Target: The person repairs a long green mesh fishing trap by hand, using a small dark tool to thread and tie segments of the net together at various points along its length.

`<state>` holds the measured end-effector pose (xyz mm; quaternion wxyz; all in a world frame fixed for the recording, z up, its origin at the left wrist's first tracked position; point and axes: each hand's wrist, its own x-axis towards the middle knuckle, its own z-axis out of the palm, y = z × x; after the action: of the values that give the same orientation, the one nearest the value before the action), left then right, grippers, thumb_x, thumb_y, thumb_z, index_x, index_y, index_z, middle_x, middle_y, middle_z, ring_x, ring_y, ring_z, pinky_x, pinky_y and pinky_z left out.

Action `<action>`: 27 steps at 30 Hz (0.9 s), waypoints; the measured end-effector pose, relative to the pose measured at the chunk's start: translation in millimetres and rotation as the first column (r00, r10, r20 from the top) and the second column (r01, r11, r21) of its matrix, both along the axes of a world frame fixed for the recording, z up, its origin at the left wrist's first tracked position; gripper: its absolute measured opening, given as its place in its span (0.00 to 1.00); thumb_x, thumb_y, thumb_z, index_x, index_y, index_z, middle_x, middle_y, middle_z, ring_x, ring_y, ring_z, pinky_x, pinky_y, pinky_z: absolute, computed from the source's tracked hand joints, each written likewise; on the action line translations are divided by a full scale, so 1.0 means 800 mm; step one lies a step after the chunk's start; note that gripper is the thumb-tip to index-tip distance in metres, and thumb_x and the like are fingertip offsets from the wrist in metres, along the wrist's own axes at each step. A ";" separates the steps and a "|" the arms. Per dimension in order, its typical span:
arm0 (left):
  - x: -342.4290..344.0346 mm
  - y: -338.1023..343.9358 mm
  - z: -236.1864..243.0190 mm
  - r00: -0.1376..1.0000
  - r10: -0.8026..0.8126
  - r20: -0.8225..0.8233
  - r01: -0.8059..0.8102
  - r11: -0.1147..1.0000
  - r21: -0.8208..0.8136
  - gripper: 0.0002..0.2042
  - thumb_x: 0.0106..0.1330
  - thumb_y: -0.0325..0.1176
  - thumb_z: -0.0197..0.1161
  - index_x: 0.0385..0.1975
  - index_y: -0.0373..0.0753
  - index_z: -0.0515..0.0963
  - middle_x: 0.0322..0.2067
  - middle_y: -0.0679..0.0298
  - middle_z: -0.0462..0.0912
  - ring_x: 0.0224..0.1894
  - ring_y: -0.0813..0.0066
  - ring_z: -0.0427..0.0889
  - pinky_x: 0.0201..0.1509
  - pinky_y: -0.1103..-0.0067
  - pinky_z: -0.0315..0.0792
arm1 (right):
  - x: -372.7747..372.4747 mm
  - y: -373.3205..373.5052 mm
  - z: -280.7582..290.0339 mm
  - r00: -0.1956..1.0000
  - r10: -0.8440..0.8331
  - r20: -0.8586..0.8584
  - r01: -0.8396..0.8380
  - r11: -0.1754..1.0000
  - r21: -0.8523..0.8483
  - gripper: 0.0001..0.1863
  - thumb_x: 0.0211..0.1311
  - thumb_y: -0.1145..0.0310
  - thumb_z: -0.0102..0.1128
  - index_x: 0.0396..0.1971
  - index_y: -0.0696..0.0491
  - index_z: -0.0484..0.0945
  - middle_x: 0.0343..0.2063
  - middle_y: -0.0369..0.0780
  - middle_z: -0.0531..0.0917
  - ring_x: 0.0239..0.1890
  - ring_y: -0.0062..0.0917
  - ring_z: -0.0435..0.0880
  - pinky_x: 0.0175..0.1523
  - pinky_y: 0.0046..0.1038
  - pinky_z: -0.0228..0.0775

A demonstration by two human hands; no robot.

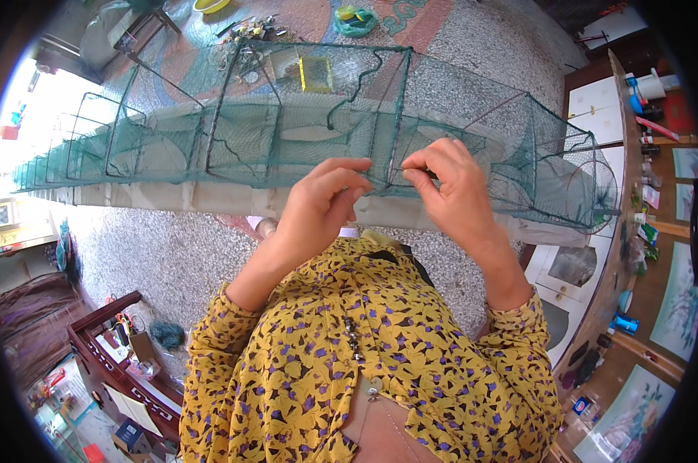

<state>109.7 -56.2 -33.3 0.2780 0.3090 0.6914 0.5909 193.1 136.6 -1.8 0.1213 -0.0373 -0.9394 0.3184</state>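
Note:
A long green mesh net trap [302, 131] with dark rectangular frames stretches from far left to right in front of me. By the near edge of one upright frame rod [395, 116], both hands are raised a short distance apart. My left hand [318, 207] has its thumb and fingers drawn together. My right hand [455, 193] pinches with thumb and forefinger. Any thread or small part between the fingertips is too fine to make out. A dark cord [356, 89] hangs inside the netting, left of the rod.
Under the trap runs a pale board or bench [194, 197]. Beyond it on the speckled floor are a yellow-rimmed box [316, 75], a green plastic bag [354, 21] and a yellow basin [211, 5]. White cabinets [596, 100] stand right, a dark wooden chair [106, 324] lower left.

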 end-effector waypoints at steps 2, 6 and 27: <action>0.002 0.000 -0.017 0.993 0.025 0.113 -0.034 0.996 0.078 0.05 0.64 0.20 0.55 0.36 0.31 0.77 0.49 0.58 0.76 0.26 0.82 0.78 0.28 0.85 0.72 | -0.003 -0.010 -0.011 0.996 -0.059 -0.060 0.054 0.995 -0.078 0.05 0.50 0.76 0.62 0.27 0.54 0.76 0.29 0.38 0.74 0.34 0.34 0.74 0.39 0.33 0.67; 0.011 0.002 -0.031 0.994 0.077 0.073 -0.087 0.987 0.137 0.05 0.64 0.20 0.54 0.36 0.31 0.77 0.48 0.60 0.76 0.25 0.84 0.77 0.26 0.87 0.71 | -0.020 -0.047 -0.025 0.962 -0.125 -0.243 0.086 0.982 -0.167 0.06 0.50 0.76 0.63 0.26 0.55 0.74 0.29 0.41 0.72 0.34 0.34 0.74 0.36 0.32 0.67; -0.001 -0.008 -0.036 0.998 -0.002 0.058 -0.009 0.984 0.178 0.14 0.65 0.22 0.54 0.50 0.36 0.67 0.51 0.60 0.73 0.28 0.83 0.74 0.33 0.86 0.71 | -0.022 -0.069 0.043 0.863 -0.008 -0.506 -0.387 0.634 -0.670 0.02 0.64 0.70 0.53 0.32 0.51 0.71 0.25 0.40 0.78 0.26 0.27 0.78 0.31 0.27 0.70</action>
<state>108.9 -62.4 -62.5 0.2682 0.3140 0.6281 0.6595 175.7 81.8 32.2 0.2799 0.0953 -0.6622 0.6885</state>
